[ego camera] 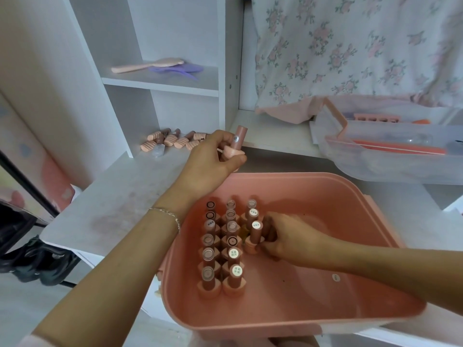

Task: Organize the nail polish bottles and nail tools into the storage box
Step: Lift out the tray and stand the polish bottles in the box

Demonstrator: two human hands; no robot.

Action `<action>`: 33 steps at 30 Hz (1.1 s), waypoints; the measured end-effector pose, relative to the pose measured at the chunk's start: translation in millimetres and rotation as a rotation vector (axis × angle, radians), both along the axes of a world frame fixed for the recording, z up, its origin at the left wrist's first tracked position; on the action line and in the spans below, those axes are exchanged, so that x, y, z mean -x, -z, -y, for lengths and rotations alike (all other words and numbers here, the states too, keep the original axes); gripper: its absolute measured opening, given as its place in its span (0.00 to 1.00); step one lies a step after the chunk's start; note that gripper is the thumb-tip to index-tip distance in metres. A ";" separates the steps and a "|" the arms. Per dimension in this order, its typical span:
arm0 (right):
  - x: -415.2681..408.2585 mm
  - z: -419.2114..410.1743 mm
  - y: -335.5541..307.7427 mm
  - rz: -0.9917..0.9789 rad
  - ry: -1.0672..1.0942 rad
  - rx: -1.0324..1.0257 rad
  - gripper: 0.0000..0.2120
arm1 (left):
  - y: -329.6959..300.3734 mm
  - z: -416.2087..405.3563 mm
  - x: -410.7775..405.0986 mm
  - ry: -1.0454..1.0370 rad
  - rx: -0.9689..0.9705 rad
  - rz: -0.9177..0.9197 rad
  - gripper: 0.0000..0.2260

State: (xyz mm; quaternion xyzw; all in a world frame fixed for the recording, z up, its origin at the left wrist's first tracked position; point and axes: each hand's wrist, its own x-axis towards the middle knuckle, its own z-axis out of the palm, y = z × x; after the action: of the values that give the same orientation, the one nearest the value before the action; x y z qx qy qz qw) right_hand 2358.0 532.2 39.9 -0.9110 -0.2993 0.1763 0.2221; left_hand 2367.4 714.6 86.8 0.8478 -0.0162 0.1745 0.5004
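A pink storage box (325,309) sits on the white desk in front of me. Several pink nail polish bottles with brown caps stand in three rows (220,246) at its left side. My right hand (288,237) reaches into the box and grips one upright bottle (255,236) at the end of the third row. My left hand (213,159) hovers above the box's far rim and holds another bottle (236,144) upright. More bottles (172,141) lie on their sides in a heap on the low shelf at the back.
A clear tray (390,156) with a pink handle holds orange nail files and toe separators at the right. A pink hairbrush (147,65) and a purple item lie on an upper shelf. Floral fabric (350,46) hangs behind. Dark shoes (35,264) sit on the floor at left.
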 end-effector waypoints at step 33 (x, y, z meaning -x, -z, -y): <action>3.4 -0.7 1.4 -0.018 0.053 -0.016 0.06 | 1.9 -1.1 0.4 0.029 0.019 0.005 0.10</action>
State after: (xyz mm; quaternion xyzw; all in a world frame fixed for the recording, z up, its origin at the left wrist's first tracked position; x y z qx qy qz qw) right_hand 2354.6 532.9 38.5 -0.9152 -0.2744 0.1761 0.2369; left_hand 2367.0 715.8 85.0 0.8424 -0.0282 0.1692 0.5109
